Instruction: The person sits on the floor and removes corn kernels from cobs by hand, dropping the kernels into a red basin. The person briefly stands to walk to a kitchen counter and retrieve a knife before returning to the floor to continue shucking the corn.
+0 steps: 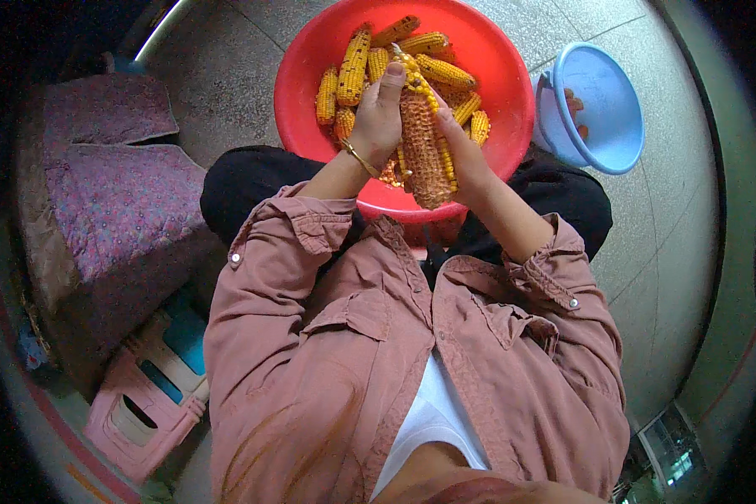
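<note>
Both my hands grip one large ear of corn [425, 145] above a red plastic basin [504, 69]. Much of its upper face is bare brown cob, with yellow kernels left along the right edge and at the far tip. My left hand [381, 116] wraps the left side, its thumb pressed near the tip. Along the right side lies my right hand [466, 148], its thumb against the kernel rows; its other fingers are hidden beneath. Several yellow ears of corn [355, 66] rest in the basin, some with dark kernels. Loose kernels [389, 173] show below the held ear.
A light-blue bucket [605, 126] with a few brown cobs [576, 110] inside stands right of the basin on the speckled tile floor [642, 208]. At left lies a purple patterned quilted cloth [126, 195]. A pink plastic stool [145, 409] sits at lower left.
</note>
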Motion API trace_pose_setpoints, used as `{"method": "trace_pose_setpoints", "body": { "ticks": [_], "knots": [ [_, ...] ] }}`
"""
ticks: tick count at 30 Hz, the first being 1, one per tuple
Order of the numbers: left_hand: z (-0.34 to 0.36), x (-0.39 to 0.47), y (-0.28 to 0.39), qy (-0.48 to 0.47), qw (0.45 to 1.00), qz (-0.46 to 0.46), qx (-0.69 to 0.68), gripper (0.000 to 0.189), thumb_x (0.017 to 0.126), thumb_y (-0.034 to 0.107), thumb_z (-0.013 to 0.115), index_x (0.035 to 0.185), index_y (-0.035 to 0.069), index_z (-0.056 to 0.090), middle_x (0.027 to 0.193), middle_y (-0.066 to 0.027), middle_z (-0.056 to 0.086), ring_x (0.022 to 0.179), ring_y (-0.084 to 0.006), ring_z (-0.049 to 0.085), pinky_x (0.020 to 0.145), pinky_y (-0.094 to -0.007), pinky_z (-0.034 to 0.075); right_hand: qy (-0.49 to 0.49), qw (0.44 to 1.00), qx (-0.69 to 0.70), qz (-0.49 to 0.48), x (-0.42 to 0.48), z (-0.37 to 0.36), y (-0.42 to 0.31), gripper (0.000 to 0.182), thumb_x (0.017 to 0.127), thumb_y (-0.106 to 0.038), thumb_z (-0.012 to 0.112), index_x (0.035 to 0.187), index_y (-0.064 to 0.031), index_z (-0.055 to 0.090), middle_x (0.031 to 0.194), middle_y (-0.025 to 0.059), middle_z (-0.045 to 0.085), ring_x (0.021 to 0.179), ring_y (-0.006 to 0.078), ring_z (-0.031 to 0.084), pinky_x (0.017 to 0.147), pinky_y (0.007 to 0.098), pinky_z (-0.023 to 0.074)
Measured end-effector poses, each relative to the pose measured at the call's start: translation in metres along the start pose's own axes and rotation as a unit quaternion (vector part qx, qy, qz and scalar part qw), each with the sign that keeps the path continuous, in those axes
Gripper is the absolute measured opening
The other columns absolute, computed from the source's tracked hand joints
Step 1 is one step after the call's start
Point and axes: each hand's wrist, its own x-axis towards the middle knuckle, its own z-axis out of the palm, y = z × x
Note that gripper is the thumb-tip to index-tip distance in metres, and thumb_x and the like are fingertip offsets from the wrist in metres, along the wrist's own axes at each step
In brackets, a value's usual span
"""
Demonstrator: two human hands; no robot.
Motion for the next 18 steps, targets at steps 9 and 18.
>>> {"method": "trace_pose_setpoints", "body": {
  "ticks": [9, 18],
  "knots": [
    [-0.014, -0.003, -0.02, 0.023, 0.989, 0.06, 0.13, 0.048, 0.096, 0.045, 0.034, 0.104, 0.003, 0.056, 0.09, -0.004, 0.061, 0.079, -0.0118, 0.059, 0.072, -0.0265, 0.049, -0.049, 0.98, 0.125, 0.144, -0.001, -0.027, 0.007, 0.055, 0.091, -0.053, 0.036, 0.124, -0.0094, 0.043, 0.093, 0.0203, 0.061, 0.067, 0.0336, 0.064, 0.053, 0.0409, 0.0558],
    [-0.016, -0.009, -0.019, 0.014, 0.963, 0.097, 0.252, 0.047, 0.094, 0.043, 0.039, 0.098, -0.001, 0.054, 0.079, -0.0075, 0.057, 0.074, -0.0134, 0.052, 0.071, -0.0315, 0.044, -0.133, 0.955, 0.196, 0.177, -0.001, -0.032, 0.003, 0.058, 0.09, -0.056, 0.033, 0.124, -0.0096, 0.044, 0.094, 0.0214, 0.061, 0.071, 0.0348, 0.064, 0.054, 0.0415, 0.0554]
  ]
}}
